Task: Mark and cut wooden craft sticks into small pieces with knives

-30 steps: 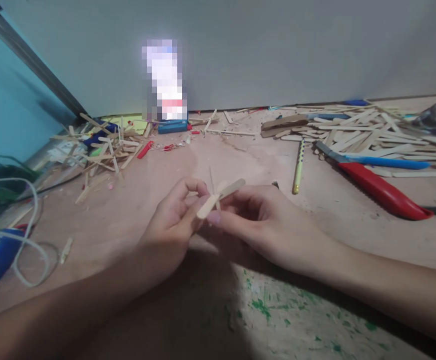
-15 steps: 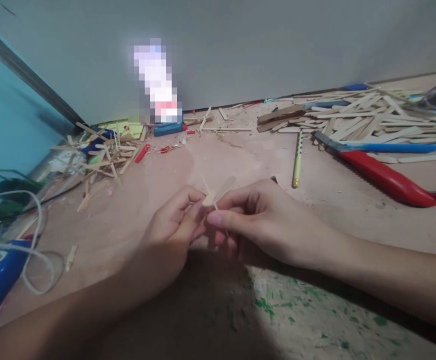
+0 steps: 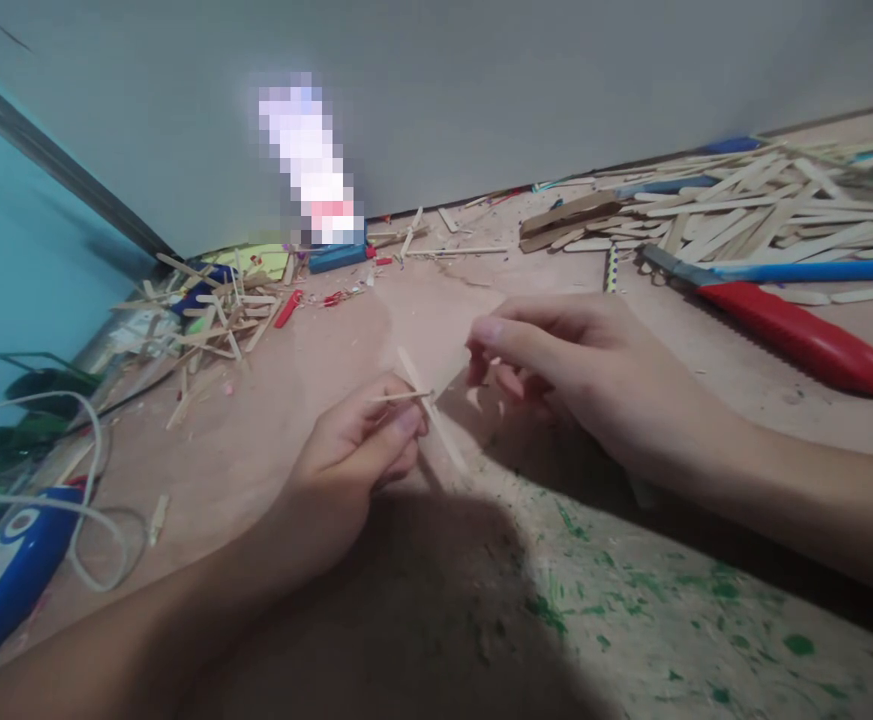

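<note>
Between its thumb and fingers, my left hand (image 3: 368, 435) pinches a small piece of two craft sticks (image 3: 447, 440) that meet crosswise. One stick slants down to the right past the fingertips; the other, seen nearly edge-on, runs across the thumb tip. Up and to the right, my right hand (image 3: 556, 360) is apart from the sticks, its thumb against the curled index finger. Whether anything small is in that pinch cannot be made out. Behind the right hand, a patterned pencil (image 3: 611, 270) is partly hidden.
A red-handled saw (image 3: 796, 335) lies at the right before a heap of craft sticks (image 3: 766, 215). Glued stick pieces (image 3: 218, 310) pile up at the left. A blurred bright phone screen (image 3: 305, 160) stands at the back. A white cable (image 3: 95, 430) loops beside a blue object (image 3: 23, 560).
My right hand has let go of the crossed sticks and moved up and right, now covering most of the pencil. My left hand keeps the sticks, turned so that the cross shows more.
</note>
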`<state>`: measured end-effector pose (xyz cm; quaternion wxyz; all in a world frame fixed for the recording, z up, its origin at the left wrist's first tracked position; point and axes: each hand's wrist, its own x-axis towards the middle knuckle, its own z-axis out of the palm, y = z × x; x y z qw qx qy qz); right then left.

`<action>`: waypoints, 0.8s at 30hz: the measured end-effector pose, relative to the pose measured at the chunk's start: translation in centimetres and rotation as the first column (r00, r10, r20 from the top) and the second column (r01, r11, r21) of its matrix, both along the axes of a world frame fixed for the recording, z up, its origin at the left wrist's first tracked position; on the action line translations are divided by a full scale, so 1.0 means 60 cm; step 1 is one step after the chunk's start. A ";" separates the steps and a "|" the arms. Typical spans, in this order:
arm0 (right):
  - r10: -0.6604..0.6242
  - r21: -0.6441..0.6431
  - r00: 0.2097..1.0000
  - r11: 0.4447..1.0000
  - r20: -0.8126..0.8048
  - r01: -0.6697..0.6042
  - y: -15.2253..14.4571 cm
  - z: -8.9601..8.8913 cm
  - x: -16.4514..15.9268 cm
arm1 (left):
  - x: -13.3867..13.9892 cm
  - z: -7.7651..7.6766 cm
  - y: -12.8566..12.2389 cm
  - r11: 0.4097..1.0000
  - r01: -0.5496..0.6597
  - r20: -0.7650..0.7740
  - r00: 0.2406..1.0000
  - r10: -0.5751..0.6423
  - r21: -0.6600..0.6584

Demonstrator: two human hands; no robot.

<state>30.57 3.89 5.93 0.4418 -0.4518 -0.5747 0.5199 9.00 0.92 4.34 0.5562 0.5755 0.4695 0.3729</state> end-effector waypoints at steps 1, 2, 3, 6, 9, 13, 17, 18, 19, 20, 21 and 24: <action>0.011 -0.007 1.000 1.000 -0.022 -0.011 0.003 -0.001 0.000 | 0.000 0.000 0.000 1.000 0.005 0.001 1.000 -0.005 -0.001; 0.047 -0.028 0.998 0.998 -0.047 -0.048 0.005 -0.002 -0.001 | -0.001 0.000 0.000 1.000 0.011 0.000 1.000 -0.011 -0.002; 0.095 -0.055 0.993 0.994 -0.073 -0.100 0.007 -0.004 -0.002 | -0.001 -0.001 0.000 1.000 0.016 -0.001 1.000 -0.016 -0.003; 0.301 -0.150 0.940 0.934 -0.162 -0.325 0.010 -0.008 -0.003 | -0.001 -0.001 -0.003 0.999 0.031 -0.009 0.999 -0.031 -0.014; 0.407 -0.245 0.881 0.853 -0.241 -0.461 0.012 -0.011 -0.002 | -0.001 0.000 -0.007 0.998 0.055 -0.019 0.998 -0.055 -0.024; 0.431 -0.296 0.837 0.795 -0.338 -0.529 0.014 -0.014 0.004 | -0.003 0.002 -0.008 0.994 0.103 -0.015 0.995 -0.104 -0.032; 0.458 -0.317 0.789 0.740 -0.410 -0.594 0.017 -0.016 0.010 | -0.004 0.004 -0.007 0.989 0.133 0.021 0.991 -0.132 -0.069; 0.460 -0.317 0.783 0.734 -0.420 -0.601 0.018 -0.017 0.011 | -0.004 0.004 -0.007 0.987 0.141 0.033 0.990 -0.139 -0.078; 0.464 -0.313 0.778 0.731 -0.425 -0.607 0.018 -0.017 0.011 | -0.004 0.004 -0.007 0.985 0.147 0.043 0.989 -0.144 -0.088; 0.470 -0.306 0.773 0.729 -0.426 -0.612 0.018 -0.018 0.011 | -0.004 0.005 -0.007 0.984 0.152 0.051 0.988 -0.148 -0.095; 0.475 -0.299 0.769 0.728 -0.428 -0.617 0.018 -0.018 0.011 | -0.003 0.005 -0.008 0.983 0.156 0.058 0.987 -0.151 -0.100; 0.489 -0.275 0.755 0.727 -0.437 -0.630 0.017 -0.019 0.011 | -0.001 0.007 -0.006 0.982 0.162 0.060 0.986 -0.156 -0.098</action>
